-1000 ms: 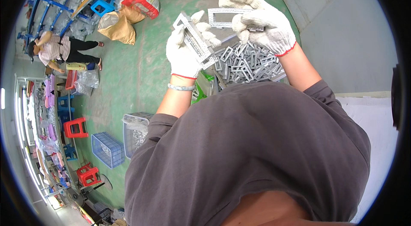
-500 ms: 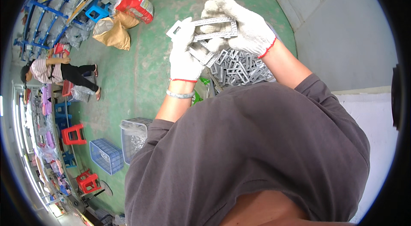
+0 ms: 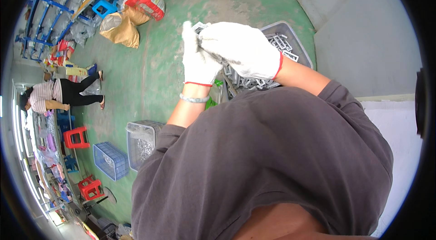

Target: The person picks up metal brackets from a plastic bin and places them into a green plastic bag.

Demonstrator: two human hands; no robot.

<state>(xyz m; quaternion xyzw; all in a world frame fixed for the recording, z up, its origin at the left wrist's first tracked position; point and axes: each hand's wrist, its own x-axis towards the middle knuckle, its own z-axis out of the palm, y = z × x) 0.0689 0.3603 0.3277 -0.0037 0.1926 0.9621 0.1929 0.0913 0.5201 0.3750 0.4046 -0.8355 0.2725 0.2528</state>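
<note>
My left hand (image 3: 196,63), in a white knit glove with a red cuff, is closed around grey rectangular metal frames (image 3: 199,27); only a patterned end shows above the gloves. My right hand (image 3: 243,48), gloved alike, lies across it with its back up and fingers curled in against the left palm. The two hands press together over the frames, hiding most of them. Beneath and beyond my right hand stands a grey plastic bin (image 3: 301,48) holding many loose frames (image 3: 279,42) of the same sort.
Green bag material (image 3: 213,97) shows beside the bin. To the left on the floor are a blue crate (image 3: 111,162), a grey crate (image 3: 131,147) and red stools (image 3: 76,137). A person (image 3: 61,94) walks by the workbench. Sacks (image 3: 120,29) stand farther off; a grey door (image 3: 368,40) is on the right.
My right hand has swung left and over onto my left hand, covering the frames that showed between them. More of the bin shows now. The person at the left has changed stance.
</note>
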